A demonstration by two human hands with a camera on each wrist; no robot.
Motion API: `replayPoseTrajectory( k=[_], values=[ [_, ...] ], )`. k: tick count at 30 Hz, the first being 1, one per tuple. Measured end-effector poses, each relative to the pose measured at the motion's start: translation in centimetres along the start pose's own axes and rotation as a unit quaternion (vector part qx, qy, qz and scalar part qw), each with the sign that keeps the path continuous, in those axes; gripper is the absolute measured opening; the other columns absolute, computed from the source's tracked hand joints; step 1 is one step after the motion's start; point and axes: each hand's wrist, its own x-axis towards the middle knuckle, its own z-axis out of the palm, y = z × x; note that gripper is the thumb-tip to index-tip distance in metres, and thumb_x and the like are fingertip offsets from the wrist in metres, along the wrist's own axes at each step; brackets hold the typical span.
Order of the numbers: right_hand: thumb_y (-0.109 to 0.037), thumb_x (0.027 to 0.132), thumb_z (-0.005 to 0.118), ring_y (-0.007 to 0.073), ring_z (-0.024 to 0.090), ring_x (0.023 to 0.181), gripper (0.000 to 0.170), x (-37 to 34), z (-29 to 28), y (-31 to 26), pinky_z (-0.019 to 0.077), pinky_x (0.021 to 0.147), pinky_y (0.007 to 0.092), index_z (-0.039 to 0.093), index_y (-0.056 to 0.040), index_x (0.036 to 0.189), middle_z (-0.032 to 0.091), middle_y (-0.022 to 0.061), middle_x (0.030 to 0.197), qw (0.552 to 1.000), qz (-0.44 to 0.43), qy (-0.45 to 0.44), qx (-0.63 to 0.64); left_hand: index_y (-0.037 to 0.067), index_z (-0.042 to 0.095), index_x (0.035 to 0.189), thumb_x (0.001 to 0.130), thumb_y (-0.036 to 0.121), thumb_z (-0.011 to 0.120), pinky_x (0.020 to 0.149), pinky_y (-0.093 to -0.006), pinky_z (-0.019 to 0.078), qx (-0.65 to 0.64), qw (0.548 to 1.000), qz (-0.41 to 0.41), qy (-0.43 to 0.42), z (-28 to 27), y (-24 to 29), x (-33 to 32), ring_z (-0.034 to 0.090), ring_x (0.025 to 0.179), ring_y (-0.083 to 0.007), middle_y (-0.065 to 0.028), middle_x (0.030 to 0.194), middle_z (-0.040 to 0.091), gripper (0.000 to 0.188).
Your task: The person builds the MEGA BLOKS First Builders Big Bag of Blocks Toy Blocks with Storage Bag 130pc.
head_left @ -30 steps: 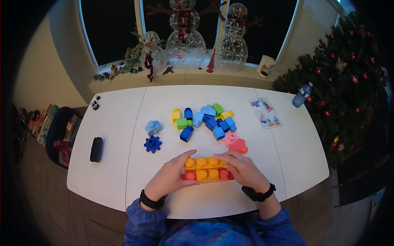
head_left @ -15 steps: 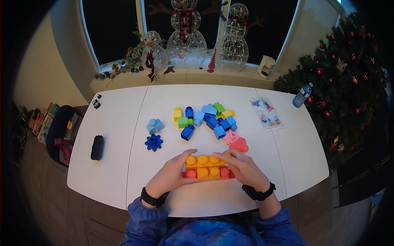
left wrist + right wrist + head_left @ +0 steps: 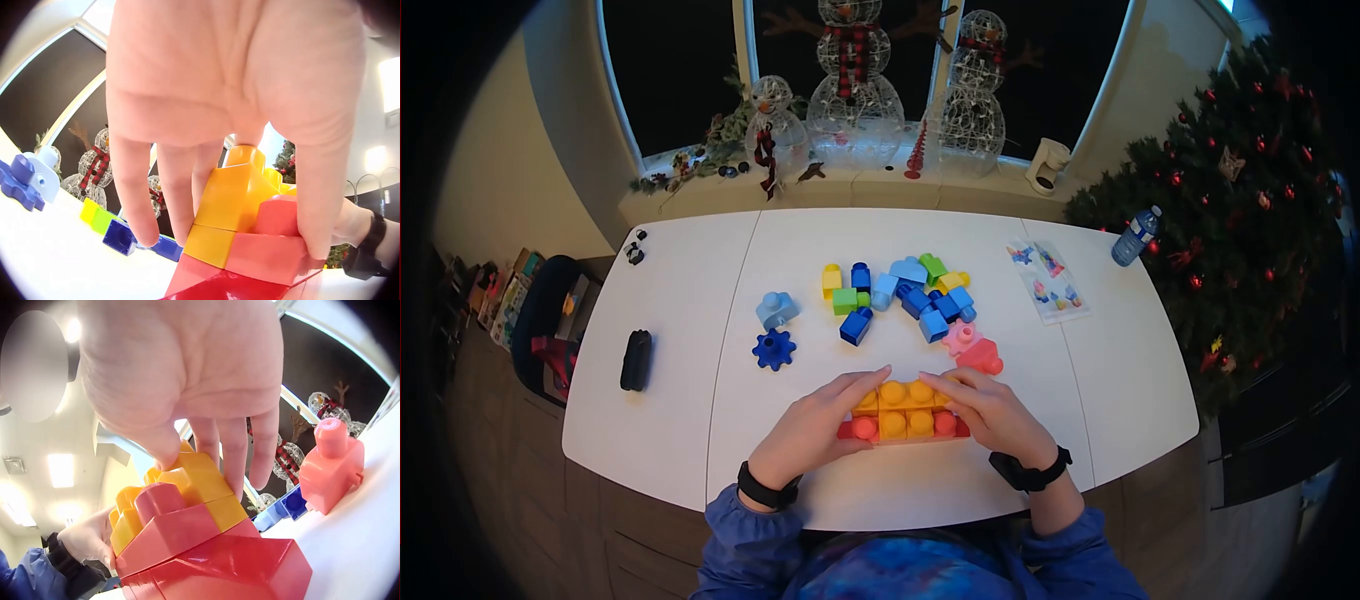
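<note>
A stack of large blocks, yellow-orange (image 3: 907, 409) above and red or coral below, stands near the table's front edge. My left hand (image 3: 813, 424) grips its left end, thumb on the near side and fingers on the far side, as the left wrist view also shows with the yellow block (image 3: 226, 197). My right hand (image 3: 1000, 419) holds the right end; in the right wrist view its thumb and fingertips touch the yellow part (image 3: 199, 477), above a coral block (image 3: 167, 534) and a red base (image 3: 240, 575). The stack's undersides are hidden.
Beyond the hands lie blue blocks (image 3: 856, 326), a green block (image 3: 844, 301), pink pieces (image 3: 980, 357) and a dark blue gear (image 3: 774, 349). A black case (image 3: 636, 361) is at the left; a printed bag (image 3: 1048, 280) and a bottle (image 3: 1136, 237) are at the right.
My left hand has shifted slightly to the right along the stack, its fingers now covering more of the upper left yellow stud. The right hand looks nearly unmoved.
</note>
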Motion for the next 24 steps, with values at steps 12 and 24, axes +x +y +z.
replayPoseTrajectory(
  k=[12, 24],
  values=[
    [0.001, 0.097, 0.065, 0.0299, 0.065, 0.095, 0.053, -0.26, 0.27, 0.05, 0.0547, 0.082, 0.0358, 0.061, -0.0174, 0.147, 0.064, 0.0122, 0.112, 1.0, 0.005, 0.011, 0.007, 0.017, 0.041, 0.16, 0.076, 0.008, 0.089, 0.101, -0.0407, 0.0549, -0.002, 1.0, 0.0, 0.013, 0.35, 0.14, -0.09, 0.063, 0.12, -0.0395, -0.0167, 0.137, 0.061, 0.097],
    [-0.002, 0.099, 0.064, 0.0313, 0.066, 0.099, 0.053, -0.39, 0.25, -0.03, 0.0547, 0.085, 0.0364, 0.058, -0.0174, 0.15, 0.064, 0.0135, 0.116, 1.0, 0.015, 0.004, 0.007, 0.015, 0.038, 0.161, 0.076, 0.009, 0.09, 0.102, -0.0408, 0.0543, -0.004, 1.0, 0.005, 0.004, 0.35, -0.1, -0.08, 0.063, 0.121, -0.0405, -0.019, 0.138, 0.06, 0.099]
  ],
)
